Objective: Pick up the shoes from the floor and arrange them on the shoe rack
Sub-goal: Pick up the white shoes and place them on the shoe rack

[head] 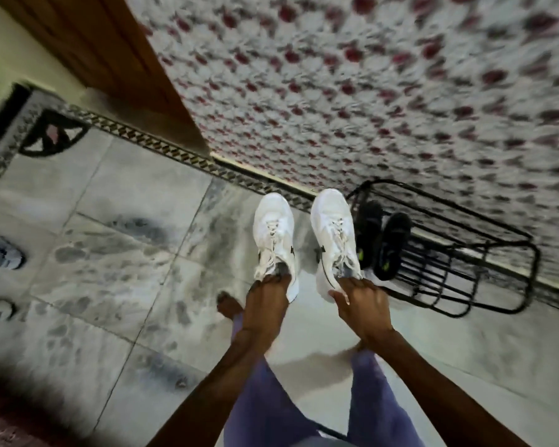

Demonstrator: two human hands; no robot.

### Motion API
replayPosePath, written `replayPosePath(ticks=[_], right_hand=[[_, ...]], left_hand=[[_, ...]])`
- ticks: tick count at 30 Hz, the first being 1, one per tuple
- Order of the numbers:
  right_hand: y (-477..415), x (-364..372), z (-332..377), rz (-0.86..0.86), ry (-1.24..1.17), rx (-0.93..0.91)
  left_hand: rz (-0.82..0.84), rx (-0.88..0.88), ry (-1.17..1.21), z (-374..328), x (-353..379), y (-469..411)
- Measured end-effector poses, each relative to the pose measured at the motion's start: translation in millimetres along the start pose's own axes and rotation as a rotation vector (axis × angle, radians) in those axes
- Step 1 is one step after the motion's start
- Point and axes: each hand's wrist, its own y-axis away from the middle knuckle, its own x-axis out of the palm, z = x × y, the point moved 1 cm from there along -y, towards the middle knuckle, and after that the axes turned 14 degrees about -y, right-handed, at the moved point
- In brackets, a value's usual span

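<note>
Here, white laced sneakers (304, 240), black wire rack (484, 253)

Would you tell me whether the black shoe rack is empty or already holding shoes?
Not empty: the black shoe rack holds a dark pair at its left end; the remaining bars look bare.

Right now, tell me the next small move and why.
Probably carry both white sneakers rightward over the black wire shoe rack: the left hand and right hand each grip one by the heel, and black shoes fill only its left end.
</note>
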Motion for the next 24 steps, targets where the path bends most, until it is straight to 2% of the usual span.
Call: replayPosePath(ticks=[7,14,19,24], right_hand=[[73,-75,-181,-0.039,-0.002,0.163],[92,-72,-331,-0.063,-0.034,0.310],[85,-33,-401,-0.134,-0.066,0.349],[68,47,-476,-0.118,-0.074,0.395]], left_hand=[[-0.018,0.144,-0.004,-221,-38,3],[0.023,0.303,-0.080,-388,14,-52],[-0.043,0.403,-0.181,-452,77,-101],[-0.056,0.394,-0.228,-489,161,-150]])
